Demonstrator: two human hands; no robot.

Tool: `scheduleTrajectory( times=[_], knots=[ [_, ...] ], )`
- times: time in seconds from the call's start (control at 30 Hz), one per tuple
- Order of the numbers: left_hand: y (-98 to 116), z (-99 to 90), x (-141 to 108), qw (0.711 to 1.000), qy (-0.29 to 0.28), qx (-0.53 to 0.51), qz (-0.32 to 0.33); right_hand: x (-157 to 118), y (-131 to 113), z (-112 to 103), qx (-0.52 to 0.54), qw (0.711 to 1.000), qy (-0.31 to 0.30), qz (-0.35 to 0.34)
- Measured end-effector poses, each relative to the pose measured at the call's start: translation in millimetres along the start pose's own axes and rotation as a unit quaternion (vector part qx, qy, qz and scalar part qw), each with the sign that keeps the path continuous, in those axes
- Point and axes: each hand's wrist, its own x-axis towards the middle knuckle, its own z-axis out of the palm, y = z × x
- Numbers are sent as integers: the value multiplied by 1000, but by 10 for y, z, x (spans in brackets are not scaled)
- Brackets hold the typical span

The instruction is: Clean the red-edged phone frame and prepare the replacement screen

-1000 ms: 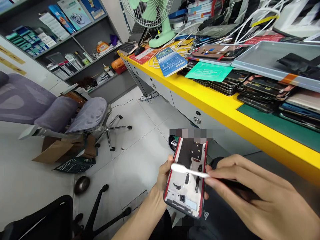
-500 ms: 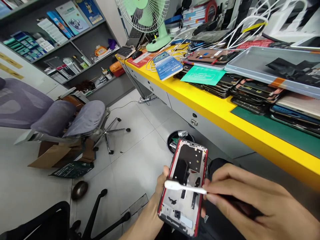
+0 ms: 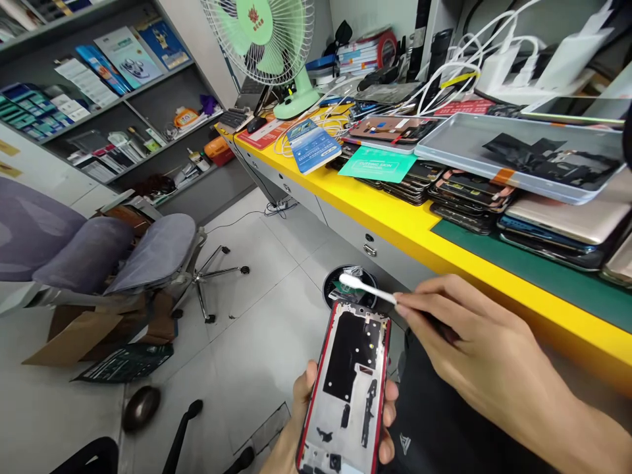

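Note:
My left hand (image 3: 292,424) holds a stripped phone frame (image 3: 334,415) from below, thumb along its left edge and fingertips curled over its right edge. The frame is silver inside, with black patches and red side edges; its bottom end runs out of view. Between the thumb and fingers of my right hand (image 3: 486,349) is a white cotton swab (image 3: 366,288). Its fat tip points left, just above the frame's top end, and does not appear to touch it.
Along the right runs a yellow workbench (image 3: 390,217) with phone stacks (image 3: 474,191), a pale tray (image 3: 444,141), a booklet (image 3: 312,146) and a green fan (image 3: 257,39). Below it stands a black waste bin (image 3: 328,283). A grey chair (image 3: 158,253) is at the left.
My right hand has lifted the cotton swab from across the middle of the phone frame to above its top end. The frame sits slightly lower in view, and the whole view has shifted.

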Motion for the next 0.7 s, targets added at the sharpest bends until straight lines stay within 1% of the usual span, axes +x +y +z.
scheduleTrajectory(
  times=[0.03, 0.07, 0.1, 0.13, 0.17, 0.23, 0.27, 0.3, 0.37, 0.4, 0.43, 0.5, 0.53, 0.57, 0.63, 0.7],
  knots=[
    [3, 1, -7, 1000, -4, -7, -1, 6, -3, 5, 31, 999, -24, 7],
    [4, -1, -13, 1000, -8, -16, -3, 10, -7, 11, 64, 996, -63, 8],
    [4, -5, -18, 1000, -12, -23, -5, 12, -11, 18, 82, 992, -96, 5],
    [3, -11, -21, 1000, -14, -27, -5, 14, -13, 27, 78, 991, -112, -2],
    [2, -18, -24, 999, -14, -30, -2, 16, -11, 35, 55, 993, -105, -6],
    [3, -33, -27, 999, -11, -32, 5, 19, -1, 48, 9, 999, -51, 2],
    [8, -40, -29, 999, -11, -33, 8, 19, 5, 52, 8, 999, -35, 10],
    [15, -48, -30, 999, -12, -32, 8, 19, 13, 55, 23, 999, -39, 14],
    [34, -59, -35, 999, -18, -30, 5, 18, 30, 59, 56, 995, -78, 1],
    [45, -61, -38, 999, -19, -29, 4, 17, 39, 62, 48, 995, -90, -7],
    [55, -60, -42, 999, -18, -28, 7, 17, 46, 67, 22, 996, -87, -12],
    [75, -47, -47, 999, -12, -27, 17, 22, 45, 79, -31, 998, -56, -8],
    [85, -35, -47, 999, -9, -26, 23, 26, 37, 85, -35, 998, -43, -3],
    [95, -21, -46, 999, -6, -27, 27, 30, 25, 91, -23, 999, -45, -2],
    [115, 17, -38, 999, -5, -30, 35, 32, 7, 99, 12, 998, -67, -16],
    [139, 61, -27, 998, -2, -37, 51, 20, 15, 99, -4, 997, -78, -24]
  ],
)
